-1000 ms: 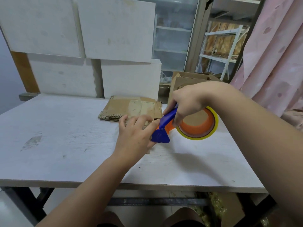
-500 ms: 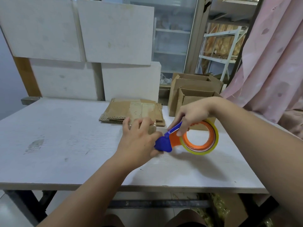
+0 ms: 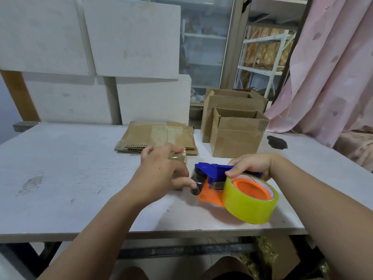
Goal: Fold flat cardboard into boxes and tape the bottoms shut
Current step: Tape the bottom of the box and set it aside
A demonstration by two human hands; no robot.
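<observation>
Right grip (image 3: 250,166) clasps the seemingly light, rigid dispenser (image 3: 211,172) by its blue handle; left grip (image 3: 161,174) curls over a small taped carton (image 3: 178,158) on the surface (image 3: 60,168), thumb at the sticky tape end. Stiff flat cardboard (image 3: 141,136) lies just behind.

- Your tape dispenser (image 3: 214,173): smooth blue and orange plastic.
- Tape roll (image 3: 248,208): glossy, yellowish film.
- Small box (image 3: 179,158): cardboard under shiny tape.
- Flat cardboard stack (image 3: 153,136): matt, corrugated.
- Table (image 3: 70,168): matt white, scuffed.
</observation>
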